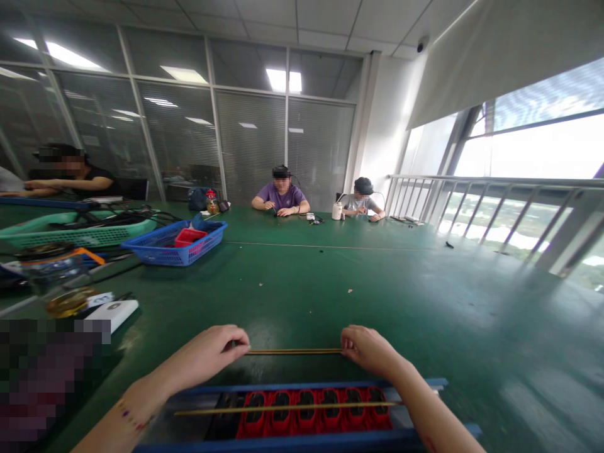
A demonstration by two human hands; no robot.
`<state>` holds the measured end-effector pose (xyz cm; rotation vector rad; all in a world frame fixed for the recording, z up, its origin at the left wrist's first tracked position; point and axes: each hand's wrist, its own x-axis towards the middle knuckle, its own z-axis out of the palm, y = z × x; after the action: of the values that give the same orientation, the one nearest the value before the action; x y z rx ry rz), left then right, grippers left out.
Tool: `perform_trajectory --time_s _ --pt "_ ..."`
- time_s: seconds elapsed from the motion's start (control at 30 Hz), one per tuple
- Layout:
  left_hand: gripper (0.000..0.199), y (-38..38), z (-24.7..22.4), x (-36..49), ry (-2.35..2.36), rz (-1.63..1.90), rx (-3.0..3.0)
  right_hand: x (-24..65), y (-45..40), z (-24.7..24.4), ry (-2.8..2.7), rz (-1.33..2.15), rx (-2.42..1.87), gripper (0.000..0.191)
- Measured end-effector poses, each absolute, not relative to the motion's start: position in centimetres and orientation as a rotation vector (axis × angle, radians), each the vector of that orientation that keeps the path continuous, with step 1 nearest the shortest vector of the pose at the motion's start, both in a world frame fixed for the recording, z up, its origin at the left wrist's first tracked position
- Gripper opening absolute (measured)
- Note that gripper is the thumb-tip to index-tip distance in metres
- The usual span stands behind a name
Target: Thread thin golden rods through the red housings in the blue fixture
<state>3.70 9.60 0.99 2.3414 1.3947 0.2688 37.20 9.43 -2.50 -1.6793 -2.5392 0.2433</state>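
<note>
Two thin, light-brown wooden sticks [295, 352] lie side by side, stretched level between my hands just above or on the green table. My left hand [219, 347] pinches their left end between thumb and fingers. At the right end, the curled fingers of my right hand [365, 347] close on them. Nearer to me is a long tray with blue rails [311, 385], which holds a row of several red boxes [295, 431] with black insides. Another thin stick [283, 408] lies lengthwise across the boxes. My right forearm passes over the tray's right end and hides part of it.
A blue basket [155, 253] with a red box and a green basket [70, 236] of dark cables stand at left. Closer are a glass jar [59, 277] and a white device [123, 311]. Across the green table [401, 302] sit several people, one in a purple shirt [282, 196].
</note>
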Motion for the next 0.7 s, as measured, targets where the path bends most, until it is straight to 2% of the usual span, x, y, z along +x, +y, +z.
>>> perform_trajectory --time_s 0.17,0.37,0.53,0.7 --pt "0.021 5.7 4.3 5.4 1.158 0.106 2.367 37.4 9.5 -2.7 -2.542 0.256 -1.656 0.015" --pt "0.01 4.2 3.5 6.1 1.209 0.076 2.422 37.3 9.4 -2.5 -2.547 0.261 -1.678 0.017" --pt "0.012 4.4 4.0 6.2 1.212 0.082 2.449 37.5 9.6 -2.7 -2.522 0.283 -1.658 0.017" --pt "0.02 6.3 5.3 5.3 1.269 0.237 2.47 38.3 10.3 -3.3 -2.479 0.421 -1.58 0.018"
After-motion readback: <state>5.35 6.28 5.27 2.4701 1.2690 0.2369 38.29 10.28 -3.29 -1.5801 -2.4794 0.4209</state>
